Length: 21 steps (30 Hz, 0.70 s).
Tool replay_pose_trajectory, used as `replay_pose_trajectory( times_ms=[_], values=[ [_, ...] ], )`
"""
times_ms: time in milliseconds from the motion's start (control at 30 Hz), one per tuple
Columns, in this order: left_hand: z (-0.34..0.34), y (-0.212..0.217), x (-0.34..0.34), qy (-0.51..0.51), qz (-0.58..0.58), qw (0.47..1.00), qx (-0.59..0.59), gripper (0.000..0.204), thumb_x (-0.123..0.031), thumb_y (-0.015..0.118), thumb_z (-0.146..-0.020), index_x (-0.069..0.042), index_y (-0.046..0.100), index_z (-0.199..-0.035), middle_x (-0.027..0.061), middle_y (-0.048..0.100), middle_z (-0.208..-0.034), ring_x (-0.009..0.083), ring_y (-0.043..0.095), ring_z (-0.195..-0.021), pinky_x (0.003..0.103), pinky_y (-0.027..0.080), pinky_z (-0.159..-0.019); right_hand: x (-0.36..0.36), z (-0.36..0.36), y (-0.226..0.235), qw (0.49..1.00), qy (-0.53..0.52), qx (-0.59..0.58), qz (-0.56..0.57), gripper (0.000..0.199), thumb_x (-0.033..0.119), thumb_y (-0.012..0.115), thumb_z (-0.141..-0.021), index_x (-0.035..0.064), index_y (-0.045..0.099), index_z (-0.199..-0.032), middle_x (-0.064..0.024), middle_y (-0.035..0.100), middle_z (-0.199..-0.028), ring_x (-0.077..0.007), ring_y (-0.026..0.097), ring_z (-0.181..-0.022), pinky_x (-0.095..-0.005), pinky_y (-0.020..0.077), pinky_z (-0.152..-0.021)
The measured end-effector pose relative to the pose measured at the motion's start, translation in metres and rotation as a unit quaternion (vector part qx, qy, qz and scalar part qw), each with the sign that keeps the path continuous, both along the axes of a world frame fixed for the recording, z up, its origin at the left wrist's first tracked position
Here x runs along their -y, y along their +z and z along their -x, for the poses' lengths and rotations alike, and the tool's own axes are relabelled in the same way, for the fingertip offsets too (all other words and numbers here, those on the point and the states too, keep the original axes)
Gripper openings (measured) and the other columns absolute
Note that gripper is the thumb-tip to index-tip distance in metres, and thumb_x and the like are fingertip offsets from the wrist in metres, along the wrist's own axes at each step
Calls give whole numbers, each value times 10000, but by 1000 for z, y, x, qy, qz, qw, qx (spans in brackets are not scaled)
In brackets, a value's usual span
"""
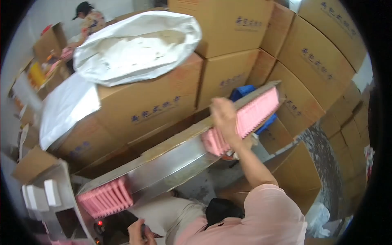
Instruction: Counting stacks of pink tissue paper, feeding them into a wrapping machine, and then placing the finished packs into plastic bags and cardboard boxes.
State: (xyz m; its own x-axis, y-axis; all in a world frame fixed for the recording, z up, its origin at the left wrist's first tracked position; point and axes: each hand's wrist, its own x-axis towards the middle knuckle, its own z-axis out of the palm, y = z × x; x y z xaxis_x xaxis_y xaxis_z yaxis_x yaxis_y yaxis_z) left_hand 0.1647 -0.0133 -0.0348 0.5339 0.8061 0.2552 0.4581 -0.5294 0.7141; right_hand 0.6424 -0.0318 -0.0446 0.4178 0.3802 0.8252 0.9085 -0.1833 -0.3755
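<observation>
A long metal trough (165, 163) runs slantwise in front of me. Standing in its right part is a row of thin pink packets (259, 110), and a smaller bunch of the same packets (214, 143) leans just left of it. My right hand (223, 116) is over the trough where these two groups meet; motion smears its fingers, so its grip is unclear. Another row of pink packets (107, 198) sits upright at the trough's left end. Below that row, low in view, my left hand (141, 233) is closed round a small dark object, mostly hidden by the fingers.
Large brown cartons (155, 106) are stacked behind the trough and to the right. A white sack (139, 49) lies on one. White blocks (52, 192) stand on a metal surface at left, near a red light (100, 223). Another person (90, 22) is at the far left.
</observation>
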Motion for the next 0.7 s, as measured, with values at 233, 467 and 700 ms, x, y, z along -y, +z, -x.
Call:
replay_pose_trajectory(
  times_ms=[233,467,700],
  values=[
    [-180,-47,-21,-285,-122,950,-41,612,-93,767,-757,-8,527,-1313,206,549,-1215,397,535,-1071,487,428,-912,229,-273,-95,810,-467,78,346,392,122,532,-948,-9,531,-1317,-282,621,-1100,-401,638,-963,-481,521,-807],
    [-255,-77,-6,-250,-215,933,-149,604,-333,754,-801,-36,565,-1291,128,608,-1109,282,573,-895,384,444,-722,261,-397,-146,808,-495,20,318,437,210,467,-1007,52,471,-1413,-242,586,-1204,-395,568,-1104,-493,444,-960],
    [-255,-80,-9,-247,-269,916,-166,758,-612,585,-860,-2,568,-1310,86,638,-1032,209,563,-776,302,443,-651,333,-476,-124,884,-391,-240,92,822,653,298,-959,29,371,-1489,-189,382,-1504,-327,348,-1387,-375,222,-1154]
  ],
)
